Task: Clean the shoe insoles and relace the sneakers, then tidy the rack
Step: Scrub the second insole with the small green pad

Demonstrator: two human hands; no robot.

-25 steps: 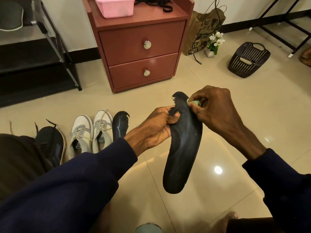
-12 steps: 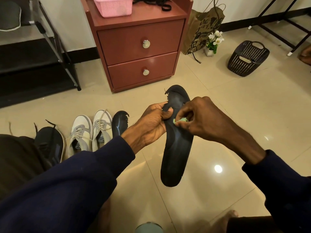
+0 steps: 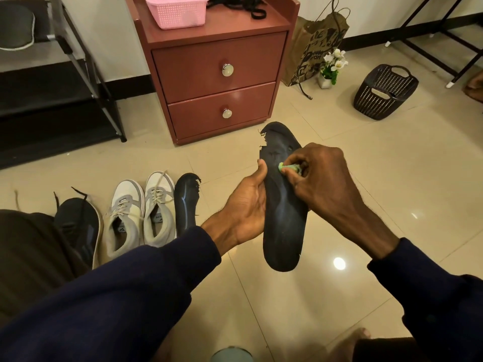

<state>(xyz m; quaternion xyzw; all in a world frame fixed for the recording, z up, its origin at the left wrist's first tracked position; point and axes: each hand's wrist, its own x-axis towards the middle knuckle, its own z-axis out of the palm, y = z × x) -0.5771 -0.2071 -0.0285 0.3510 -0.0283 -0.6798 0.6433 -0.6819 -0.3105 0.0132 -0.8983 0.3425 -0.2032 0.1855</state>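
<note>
Black insole [image 3: 285, 226] held upright above the tiled floor [image 3: 397, 184]: the left hand [image 3: 244, 207] curls its grip round one edge to steady it, while the right hand [image 3: 324, 178] pinches a small green cloth [image 3: 287, 167] against its upper face, presumably for scrubbing.

**shoe_guy:** what kind of place is this, anyone?

**tilefan:** Somebody's home, can't tell which room though. Glossy cream floor tiles [image 3: 392, 178], a reddish two-drawer nightstand [image 3: 198, 56] against the wall with a pink basket [image 3: 177, 11] on top, a black metal shoe rack [image 3: 47, 105] off to its left, and sneakers [image 3: 125, 212] lined up on the floor.

**shoe_guy:** yeah, and the printed paper bag [image 3: 313, 48], the tiny pot of white flowers [image 3: 332, 64] and the dark plastic basket [image 3: 384, 92] on the floor are plain household stuff.
</note>
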